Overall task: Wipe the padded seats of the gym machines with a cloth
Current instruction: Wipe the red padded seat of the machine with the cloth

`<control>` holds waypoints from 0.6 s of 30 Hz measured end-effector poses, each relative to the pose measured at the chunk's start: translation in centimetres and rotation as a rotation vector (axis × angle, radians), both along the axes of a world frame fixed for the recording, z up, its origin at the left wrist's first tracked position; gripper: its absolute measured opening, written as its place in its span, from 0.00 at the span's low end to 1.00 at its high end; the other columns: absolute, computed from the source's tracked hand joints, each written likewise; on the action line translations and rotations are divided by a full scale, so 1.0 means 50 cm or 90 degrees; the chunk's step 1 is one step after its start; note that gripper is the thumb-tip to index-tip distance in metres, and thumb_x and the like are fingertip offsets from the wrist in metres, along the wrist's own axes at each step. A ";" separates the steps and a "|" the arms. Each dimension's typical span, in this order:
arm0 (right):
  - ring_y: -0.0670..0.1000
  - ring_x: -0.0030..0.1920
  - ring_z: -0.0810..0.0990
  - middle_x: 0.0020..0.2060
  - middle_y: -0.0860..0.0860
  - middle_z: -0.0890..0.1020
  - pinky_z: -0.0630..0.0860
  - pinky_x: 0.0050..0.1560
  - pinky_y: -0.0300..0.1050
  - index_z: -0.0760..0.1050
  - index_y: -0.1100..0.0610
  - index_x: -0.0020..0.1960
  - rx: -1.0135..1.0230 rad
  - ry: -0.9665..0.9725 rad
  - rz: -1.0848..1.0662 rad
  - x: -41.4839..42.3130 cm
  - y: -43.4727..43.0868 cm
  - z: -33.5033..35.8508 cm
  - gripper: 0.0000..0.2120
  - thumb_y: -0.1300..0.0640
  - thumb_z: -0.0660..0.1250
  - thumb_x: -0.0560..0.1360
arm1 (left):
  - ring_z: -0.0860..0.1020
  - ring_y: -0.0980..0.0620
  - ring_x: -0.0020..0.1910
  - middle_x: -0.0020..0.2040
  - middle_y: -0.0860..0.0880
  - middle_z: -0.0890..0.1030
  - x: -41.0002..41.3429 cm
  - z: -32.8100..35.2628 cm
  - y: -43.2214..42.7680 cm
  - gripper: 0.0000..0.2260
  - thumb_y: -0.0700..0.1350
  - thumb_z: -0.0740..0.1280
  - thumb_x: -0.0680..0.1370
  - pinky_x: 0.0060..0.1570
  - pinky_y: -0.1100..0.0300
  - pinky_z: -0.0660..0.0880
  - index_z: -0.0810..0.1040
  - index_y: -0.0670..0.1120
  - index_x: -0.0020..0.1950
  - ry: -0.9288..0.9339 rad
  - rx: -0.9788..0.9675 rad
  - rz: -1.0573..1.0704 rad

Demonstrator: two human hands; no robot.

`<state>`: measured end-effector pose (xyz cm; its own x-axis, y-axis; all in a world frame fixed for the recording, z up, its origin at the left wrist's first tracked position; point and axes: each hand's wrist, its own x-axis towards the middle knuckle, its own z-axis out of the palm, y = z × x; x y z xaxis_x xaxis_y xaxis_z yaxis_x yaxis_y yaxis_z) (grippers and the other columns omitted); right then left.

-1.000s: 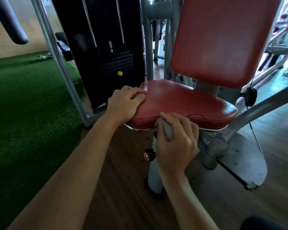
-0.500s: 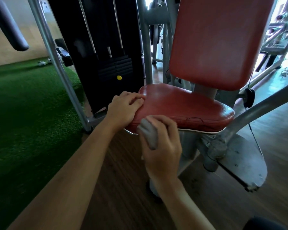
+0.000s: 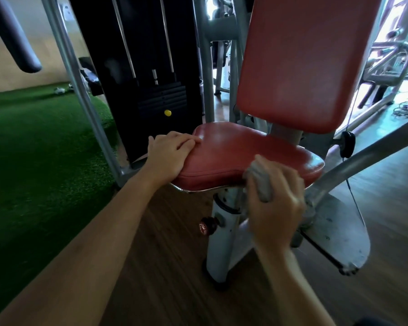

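While left hand (image 3: 170,156) rests fingers-curled on the red padded seat (image 3: 240,156) left edge, right hand (image 3: 275,203) grips bunched grey cloth (image 3: 259,182) against the glossy seat's front edge.

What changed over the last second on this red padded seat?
The right hand, gripping the bunched grey cloth, slid left along the red padded seat front edge, then back right past its middle. The left hand stayed resting on the seat's left corner.
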<state>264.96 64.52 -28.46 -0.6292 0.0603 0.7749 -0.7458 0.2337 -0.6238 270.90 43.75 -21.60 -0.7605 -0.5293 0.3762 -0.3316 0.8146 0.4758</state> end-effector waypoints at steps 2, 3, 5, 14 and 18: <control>0.49 0.53 0.76 0.53 0.53 0.83 0.64 0.57 0.22 0.82 0.55 0.61 0.007 -0.018 -0.061 -0.040 0.030 0.013 0.14 0.58 0.73 0.76 | 0.71 0.48 0.68 0.64 0.56 0.78 0.003 0.002 0.000 0.19 0.62 0.52 0.81 0.74 0.38 0.53 0.81 0.65 0.60 -0.012 -0.021 0.003; 0.50 0.54 0.77 0.54 0.53 0.83 0.62 0.57 0.21 0.82 0.54 0.61 0.013 -0.024 -0.082 -0.050 0.031 0.018 0.13 0.58 0.73 0.76 | 0.70 0.47 0.68 0.64 0.56 0.78 0.004 0.005 0.001 0.20 0.64 0.51 0.80 0.75 0.39 0.54 0.80 0.65 0.61 -0.024 -0.035 0.004; 0.52 0.53 0.78 0.53 0.51 0.84 0.66 0.58 0.26 0.83 0.52 0.59 0.046 0.002 -0.098 -0.042 0.002 0.020 0.11 0.57 0.73 0.77 | 0.67 0.47 0.69 0.66 0.57 0.76 0.005 0.014 0.010 0.17 0.61 0.54 0.84 0.74 0.46 0.55 0.79 0.63 0.64 -0.069 -0.073 0.010; 0.51 0.55 0.77 0.53 0.48 0.83 0.68 0.58 0.44 0.82 0.50 0.60 0.167 0.059 -0.064 -0.093 0.048 0.023 0.14 0.52 0.74 0.75 | 0.70 0.43 0.68 0.75 0.48 0.73 -0.015 0.044 0.062 0.19 0.51 0.53 0.86 0.69 0.52 0.63 0.73 0.51 0.74 -0.194 -0.100 0.032; 0.55 0.53 0.79 0.54 0.50 0.83 0.72 0.54 0.48 0.83 0.51 0.60 0.145 0.081 -0.037 -0.018 -0.025 0.002 0.13 0.54 0.74 0.75 | 0.73 0.44 0.64 0.68 0.51 0.79 -0.020 0.017 0.076 0.18 0.52 0.55 0.85 0.69 0.48 0.65 0.80 0.51 0.68 -0.067 -0.133 0.087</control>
